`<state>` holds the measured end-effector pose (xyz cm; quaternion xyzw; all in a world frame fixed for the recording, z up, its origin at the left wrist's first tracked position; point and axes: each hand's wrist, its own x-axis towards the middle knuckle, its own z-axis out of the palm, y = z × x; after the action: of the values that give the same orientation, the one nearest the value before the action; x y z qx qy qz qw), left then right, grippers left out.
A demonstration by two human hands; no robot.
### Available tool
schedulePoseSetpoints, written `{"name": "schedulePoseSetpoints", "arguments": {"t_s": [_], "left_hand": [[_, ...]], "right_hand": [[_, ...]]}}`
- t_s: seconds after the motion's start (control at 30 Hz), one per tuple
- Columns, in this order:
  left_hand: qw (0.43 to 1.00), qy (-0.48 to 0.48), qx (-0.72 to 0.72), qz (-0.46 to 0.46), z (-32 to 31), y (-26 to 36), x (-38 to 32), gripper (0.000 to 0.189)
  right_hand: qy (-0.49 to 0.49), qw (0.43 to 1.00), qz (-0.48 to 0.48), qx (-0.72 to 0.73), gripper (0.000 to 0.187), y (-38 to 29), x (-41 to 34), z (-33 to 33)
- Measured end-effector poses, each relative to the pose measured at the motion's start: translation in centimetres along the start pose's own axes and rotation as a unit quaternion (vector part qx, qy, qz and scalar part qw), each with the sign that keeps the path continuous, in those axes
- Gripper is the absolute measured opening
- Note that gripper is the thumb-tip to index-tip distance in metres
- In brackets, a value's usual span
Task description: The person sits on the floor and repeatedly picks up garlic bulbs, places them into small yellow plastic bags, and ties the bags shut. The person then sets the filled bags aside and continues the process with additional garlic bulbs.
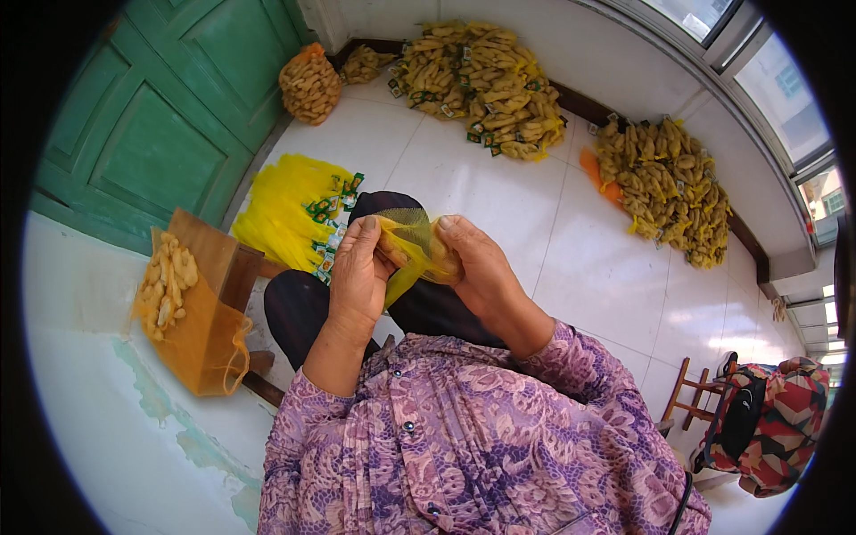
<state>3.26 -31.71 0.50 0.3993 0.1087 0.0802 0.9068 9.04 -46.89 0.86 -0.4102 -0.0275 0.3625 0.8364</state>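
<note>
A yellow mesh bag [416, 257] is stretched between my two hands above my knees. My left hand [354, 281] pinches one side of the mesh between thumb and fingers. On the other side, my right hand [478, 267] grips the bag around pale ginger root [441, 259] that shows through the netting; my fingers hide part of it. Just beyond my left knee lies a fanned heap of flat yellow mesh bags [284, 207] with green-and-white tags [328, 214]. To my left, loose ginger pieces [167, 281] rest on an orange mesh sack [200, 341] draped over wooden furniture [207, 251].
Bagged ginger forms a large pile [481, 87] by the far wall and another pile [669, 184] under the windows. A full orange mesh sack [309, 87] stands by the green door [174, 147]. At right are a patterned bag [769, 421] and a wooden stool [695, 394].
</note>
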Motion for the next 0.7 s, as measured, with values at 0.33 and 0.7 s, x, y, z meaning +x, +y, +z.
{"name": "schedulePoseSetpoints", "arguments": {"t_s": [0.33, 0.7], "left_hand": [[0.999, 0.033, 0.008, 0.002, 0.6, 0.8, -0.5, 0.022], [0.875, -0.027, 0.484, -0.009, 0.6, 1.2, -0.9, 0.013]], "right_hand": [[-0.015, 0.995, 0.006, -0.098, 0.022, 0.6, 0.6, -1.3], [0.012, 0.993, 0.084, 0.083, 0.019, 0.5, 2.1, -0.1]]}}
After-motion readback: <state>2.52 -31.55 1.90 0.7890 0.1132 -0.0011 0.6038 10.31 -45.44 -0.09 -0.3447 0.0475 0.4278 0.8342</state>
